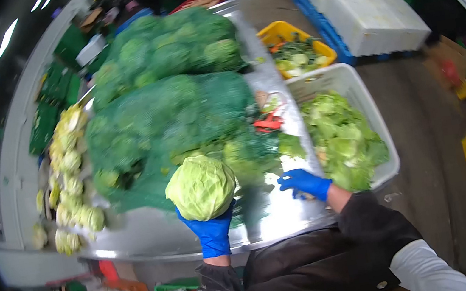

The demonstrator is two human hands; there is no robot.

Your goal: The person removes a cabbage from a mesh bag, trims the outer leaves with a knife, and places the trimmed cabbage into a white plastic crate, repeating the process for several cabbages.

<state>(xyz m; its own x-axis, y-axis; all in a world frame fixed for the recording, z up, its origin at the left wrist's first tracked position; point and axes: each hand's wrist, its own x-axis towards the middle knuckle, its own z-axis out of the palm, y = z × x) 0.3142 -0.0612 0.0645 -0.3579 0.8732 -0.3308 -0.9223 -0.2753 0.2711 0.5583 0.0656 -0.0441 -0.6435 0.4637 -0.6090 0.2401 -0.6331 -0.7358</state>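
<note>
A round pale green cabbage (201,187) rests in my left hand (209,230), which wears a blue glove and holds it from below over the metal table (138,235). My right hand (304,184), also gloved in blue, is over the table's right edge with its fingers apart and nothing in them. Green net sacks of cabbages (173,109) lie across the table behind the held cabbage. A red-handled tool (268,123) lies to the right of the sacks. Loose leaves (291,145) are on the metal beyond my right hand.
Right of the table stands a white bin (390,140) of leaves, with a yellow basket (324,50) of trimmings behind it. White foam boxes (373,16) sit on a blue pallet. Small pale heads (70,162) line the table's left side.
</note>
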